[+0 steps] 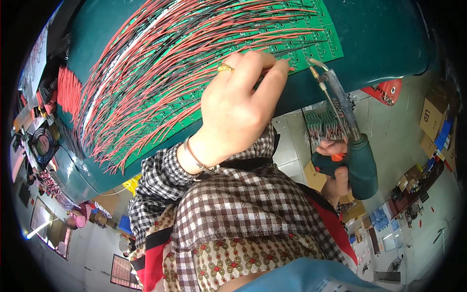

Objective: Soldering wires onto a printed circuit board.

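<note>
A pale tiled floor runs through the room, with a barred window at lower left. Across the top stretches the counter, its dark green surface smooth and glossy, bare toward the right. Cardboard boxes stand on the far right. On the counter lie green circuit boards side by side, largely covered by long red and black wires fanning leftward. A small black fan stands at the left. The right hand grips a dark green soldering gun, its tip near the boards' front edge. The left hand hovers over the boards, fingers bent narrow; whether they pinch a wire, I cannot tell. It wears a gold ring.
</note>
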A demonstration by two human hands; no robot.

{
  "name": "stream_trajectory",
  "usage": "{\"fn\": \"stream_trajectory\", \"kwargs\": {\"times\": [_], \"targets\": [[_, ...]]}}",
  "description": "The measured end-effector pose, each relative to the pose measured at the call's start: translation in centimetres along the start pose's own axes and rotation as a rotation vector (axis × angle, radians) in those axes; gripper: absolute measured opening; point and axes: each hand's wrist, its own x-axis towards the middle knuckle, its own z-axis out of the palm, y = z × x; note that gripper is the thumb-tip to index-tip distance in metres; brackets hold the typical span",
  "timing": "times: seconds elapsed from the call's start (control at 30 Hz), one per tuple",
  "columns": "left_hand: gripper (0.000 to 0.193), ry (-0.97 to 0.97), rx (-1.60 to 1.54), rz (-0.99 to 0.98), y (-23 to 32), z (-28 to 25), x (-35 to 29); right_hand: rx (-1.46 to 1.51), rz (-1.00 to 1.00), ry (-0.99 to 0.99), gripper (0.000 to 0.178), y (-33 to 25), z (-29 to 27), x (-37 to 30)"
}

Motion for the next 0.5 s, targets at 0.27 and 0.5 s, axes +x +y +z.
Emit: {"fn": "stream_trajectory", "kwargs": {"times": [0.27, 0.5], "targets": [[0.032, -0.023, -0.018, -0.024, 0.4, -0.2, 0.2, 0.03, -0.057, -0.001, 0.049, 0.1, 0.4, 0.6], [0.031, -0.036, -0.02, -0.045, 0.7, 0.0, 0.5, 0.015, -0.047, -0.027, 0.043, 0.3, 0.0, 0.8]]}}
